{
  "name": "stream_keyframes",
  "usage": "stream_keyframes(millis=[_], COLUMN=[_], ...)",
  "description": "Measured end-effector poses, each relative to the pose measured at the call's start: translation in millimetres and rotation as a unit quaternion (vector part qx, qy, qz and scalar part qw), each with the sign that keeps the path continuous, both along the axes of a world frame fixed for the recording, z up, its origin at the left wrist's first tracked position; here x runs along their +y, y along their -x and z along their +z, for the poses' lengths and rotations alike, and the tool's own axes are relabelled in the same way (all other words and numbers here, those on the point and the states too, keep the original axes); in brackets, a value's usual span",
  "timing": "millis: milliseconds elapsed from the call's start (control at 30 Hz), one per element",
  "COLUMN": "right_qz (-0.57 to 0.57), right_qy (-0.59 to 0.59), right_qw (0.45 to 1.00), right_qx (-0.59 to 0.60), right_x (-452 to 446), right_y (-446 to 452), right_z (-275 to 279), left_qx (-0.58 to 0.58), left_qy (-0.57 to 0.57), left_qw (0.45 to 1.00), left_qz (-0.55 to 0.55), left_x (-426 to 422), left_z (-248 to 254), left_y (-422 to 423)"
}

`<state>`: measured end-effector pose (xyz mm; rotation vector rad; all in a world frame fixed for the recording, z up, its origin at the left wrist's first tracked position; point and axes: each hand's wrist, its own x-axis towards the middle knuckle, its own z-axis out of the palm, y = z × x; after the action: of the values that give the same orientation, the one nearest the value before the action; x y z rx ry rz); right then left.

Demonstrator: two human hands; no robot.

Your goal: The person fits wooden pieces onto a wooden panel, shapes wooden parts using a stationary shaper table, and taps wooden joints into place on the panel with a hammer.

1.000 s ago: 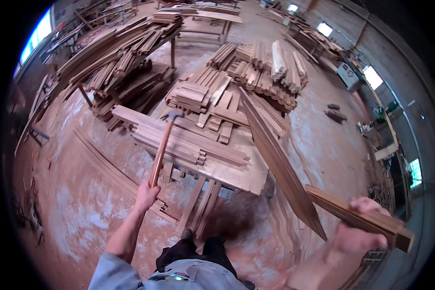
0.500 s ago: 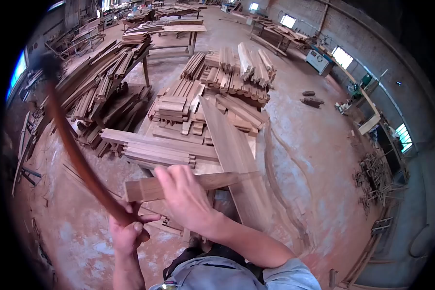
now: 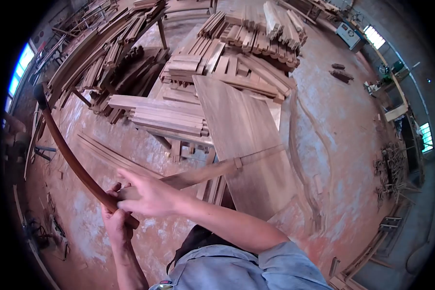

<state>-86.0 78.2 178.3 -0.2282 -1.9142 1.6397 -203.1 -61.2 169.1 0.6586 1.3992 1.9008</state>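
Observation:
My left hand (image 3: 118,223) is closed round the lower end of a tool with a long reddish-brown wooden handle (image 3: 75,162) and a black far end, raised up to the left. My right hand (image 3: 152,195) grips the near end of a long narrow wooden piece (image 3: 198,174), just beside the left hand. This piece slants up to the right, blurred by motion, with a small step partway along it. Its far end lies over a wide wooden board (image 3: 246,130) that leans on the stacked wood. Where the hands meet, some fingers are hidden.
Ahead, stacked wooden strips (image 3: 164,116) and shaped pieces (image 3: 256,43) cover a low bench. More long timber (image 3: 96,58) is piled at the left. Two dark chunks (image 3: 341,75) lie on the dusty floor (image 3: 343,159), and a heap of scraps (image 3: 391,169) sits by the right wall.
My right hand has moved left and down towards my left hand, along with the wooden piece. The tool's far end has come down somewhat. The view has tilted lower.

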Motion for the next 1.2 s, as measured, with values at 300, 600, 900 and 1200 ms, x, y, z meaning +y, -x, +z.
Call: stream_keyframes(millis=[300, 600, 900, 1200], right_qz=[-0.028, -0.134, -0.420, -0.203], right_qy=[0.199, 0.271, 0.368, 0.606], right_qw=[0.978, 0.953, 0.802, 0.766], right_qx=[-0.052, -0.033, -0.211, -0.069], right_x=[-25.6, 51.8, -0.8, -0.6], right_y=[58.1, -129.7, -294.0, -323.8], right_z=[51.4, 21.8, -91.4, -105.8], left_qx=[-0.009, -0.025, 0.149, 0.655], left_qy=[0.100, 0.206, 0.475, 0.381], left_qw=[0.994, 0.977, 0.800, 0.548], left_qz=[-0.035, -0.039, -0.335, -0.355], left_x=[-24.2, 8.4, 37.1, 41.9], left_z=[3.2, -18.0, -39.0, -45.7], left_y=[4.5, 36.2, 63.5, 44.2])
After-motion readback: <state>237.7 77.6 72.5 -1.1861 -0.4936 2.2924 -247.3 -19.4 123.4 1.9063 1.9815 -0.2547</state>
